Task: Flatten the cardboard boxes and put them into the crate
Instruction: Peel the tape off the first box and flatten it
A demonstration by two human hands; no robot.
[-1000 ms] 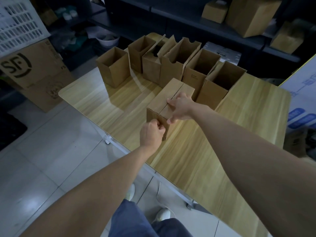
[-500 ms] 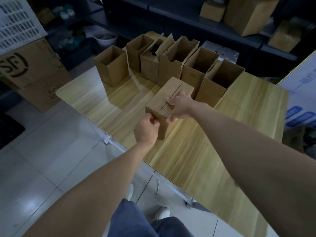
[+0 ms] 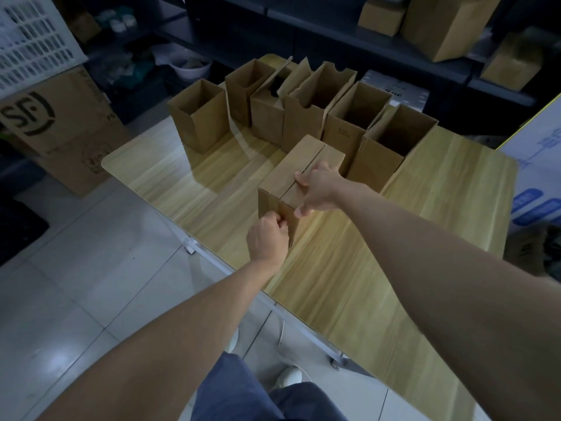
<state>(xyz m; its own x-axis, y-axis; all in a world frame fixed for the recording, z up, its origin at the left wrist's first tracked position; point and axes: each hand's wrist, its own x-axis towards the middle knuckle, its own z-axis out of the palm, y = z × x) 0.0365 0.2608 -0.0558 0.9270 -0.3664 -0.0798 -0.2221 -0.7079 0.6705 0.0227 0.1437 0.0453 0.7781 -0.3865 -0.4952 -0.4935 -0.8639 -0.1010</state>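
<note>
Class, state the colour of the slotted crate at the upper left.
White; the crate shows best in the head view.

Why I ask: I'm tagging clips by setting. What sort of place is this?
Probably a stockroom or packing room: dark shelves holding cardboard boxes, a big SF-marked carton on the floor, and a row of open boxes on the wooden table.
</note>
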